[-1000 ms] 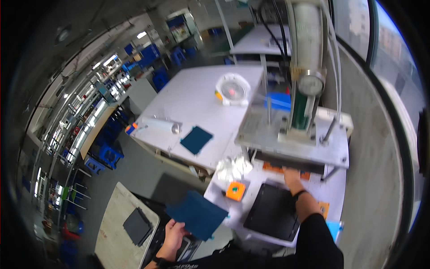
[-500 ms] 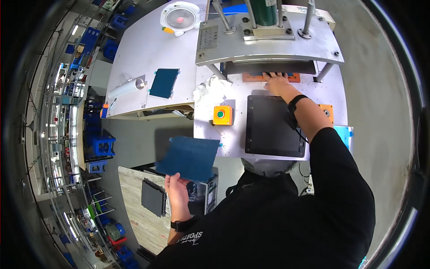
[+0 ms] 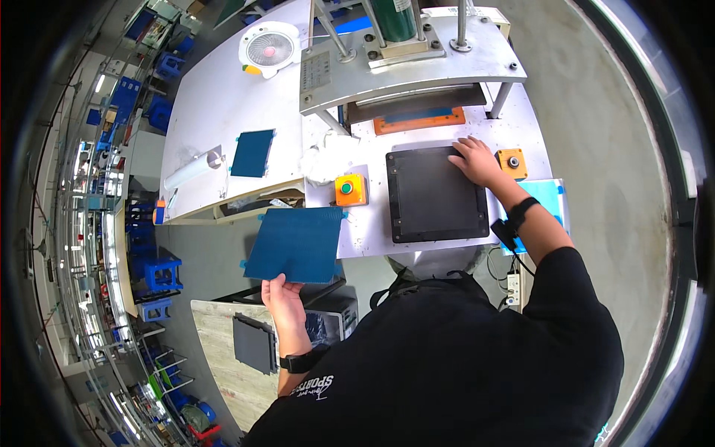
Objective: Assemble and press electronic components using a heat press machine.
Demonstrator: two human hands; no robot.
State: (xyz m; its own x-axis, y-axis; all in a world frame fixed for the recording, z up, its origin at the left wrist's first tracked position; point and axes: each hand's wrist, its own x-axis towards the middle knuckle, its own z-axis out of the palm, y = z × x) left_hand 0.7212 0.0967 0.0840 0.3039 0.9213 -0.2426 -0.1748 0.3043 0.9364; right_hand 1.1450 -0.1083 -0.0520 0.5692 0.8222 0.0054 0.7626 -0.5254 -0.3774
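Note:
My left hand (image 3: 286, 304) pinches the near edge of a dark blue sheet (image 3: 296, 242) with light blue tabs, held in the air left of the work table. My right hand (image 3: 474, 161) rests with fingers stretched out at the far right corner of a black square plate (image 3: 438, 195). Beyond it, an orange frame (image 3: 383, 127) with blue in it sits partly under the metal press (image 3: 417, 67). To the right of my right hand stands a yellow box with a dark round knob (image 3: 512, 162).
A yellow box with a green button (image 3: 349, 190) and crumpled white cloth (image 3: 322, 160) lie left of the plate. Another blue sheet (image 3: 252, 153), a clear roll (image 3: 192, 170) and a white fan (image 3: 269, 49) are on the left table. Dark sheets (image 3: 254, 343) lie on a wooden board.
My right hand has drawn back from the orange frame under the press to the black plate. In my left hand the blue sheet has tilted to face up more.

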